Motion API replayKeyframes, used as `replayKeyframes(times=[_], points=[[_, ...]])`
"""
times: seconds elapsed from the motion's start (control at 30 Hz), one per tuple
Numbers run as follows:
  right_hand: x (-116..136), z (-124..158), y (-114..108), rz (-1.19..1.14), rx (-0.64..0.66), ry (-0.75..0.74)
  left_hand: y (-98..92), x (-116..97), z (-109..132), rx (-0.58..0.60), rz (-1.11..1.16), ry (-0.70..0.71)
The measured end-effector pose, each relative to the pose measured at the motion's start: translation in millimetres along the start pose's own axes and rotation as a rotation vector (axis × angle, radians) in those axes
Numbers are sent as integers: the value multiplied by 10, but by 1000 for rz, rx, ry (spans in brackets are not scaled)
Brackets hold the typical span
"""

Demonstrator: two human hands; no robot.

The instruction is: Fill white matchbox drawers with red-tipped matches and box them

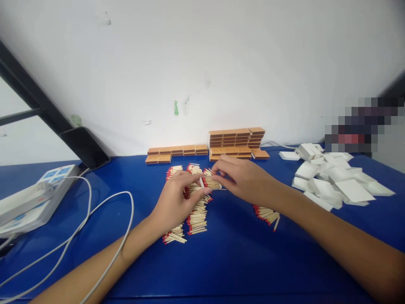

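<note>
Between the thumb and fingers of my left hand (pixel 177 198) is a small white matchbox tray (pixel 201 182), filled with red-tipped matches (pixel 210 182). My right hand (pixel 243 175) is at the tray's right end, its fingers curled together over the matches; what they pinch, if anything, is hidden. Below and behind my left hand lie long rows of loose matches (pixel 198 217), partly covered by it. A smaller heap of matches (pixel 265 214) lies under my right forearm, partly hidden.
Orange-brown matchboxes (pixel 236 139) are stacked along the wall, with a lower row (pixel 177 150) to their left. White empty trays (pixel 335 177) are piled on the right of the blue table (pixel 240 261). At left are a power strip (pixel 41 202), a dark phone (pixel 85 147) and a white cable (pixel 131 211) crossing my left forearm.
</note>
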State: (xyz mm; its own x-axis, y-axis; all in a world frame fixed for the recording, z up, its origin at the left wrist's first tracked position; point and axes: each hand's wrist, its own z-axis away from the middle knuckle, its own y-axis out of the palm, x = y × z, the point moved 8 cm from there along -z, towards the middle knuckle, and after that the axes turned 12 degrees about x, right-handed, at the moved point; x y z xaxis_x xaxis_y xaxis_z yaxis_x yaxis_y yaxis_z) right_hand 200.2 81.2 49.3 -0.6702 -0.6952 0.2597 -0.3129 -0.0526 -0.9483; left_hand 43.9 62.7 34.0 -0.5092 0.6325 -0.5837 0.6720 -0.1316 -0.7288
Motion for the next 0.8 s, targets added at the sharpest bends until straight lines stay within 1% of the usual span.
replayKeyframes(times=[0.1, 0.17, 0.27, 0.43, 0.53, 0.6, 0.67, 0.7, 0.77, 0.8], points=[[21, 8, -3, -14, 7, -41, -7, 12, 0, -2, 9, -12], [19, 7, -5, -24, 7, -41, -14, 21, -2, -5, 15, -22], [-1, -1, -21, -75, -5, -19, -15, 15, -5, -2, 27, -15], [-52, -28, -1, -216, 6, 60, 9, 7, -10, 31, 62, -2], [-50, -52, 2, -254, 9, 77, 9, 12, -12, 28, 60, 9], [-111, -67, -23, -280, 22, 88, -1, 22, -13, 14, 45, 6], [-336, -52, -115, -265, -4, 163, -16, 39, -13, -4, 28, -12], [-530, -18, -198, -221, -51, 241, -26, 49, -11, -16, 21, -24], [-1037, 124, -390, -60, -162, 465, -47, 71, -7, -40, 8, -53], [-1306, 213, -459, 36, -181, 578, -58, 80, -4, -50, 4, -64]])
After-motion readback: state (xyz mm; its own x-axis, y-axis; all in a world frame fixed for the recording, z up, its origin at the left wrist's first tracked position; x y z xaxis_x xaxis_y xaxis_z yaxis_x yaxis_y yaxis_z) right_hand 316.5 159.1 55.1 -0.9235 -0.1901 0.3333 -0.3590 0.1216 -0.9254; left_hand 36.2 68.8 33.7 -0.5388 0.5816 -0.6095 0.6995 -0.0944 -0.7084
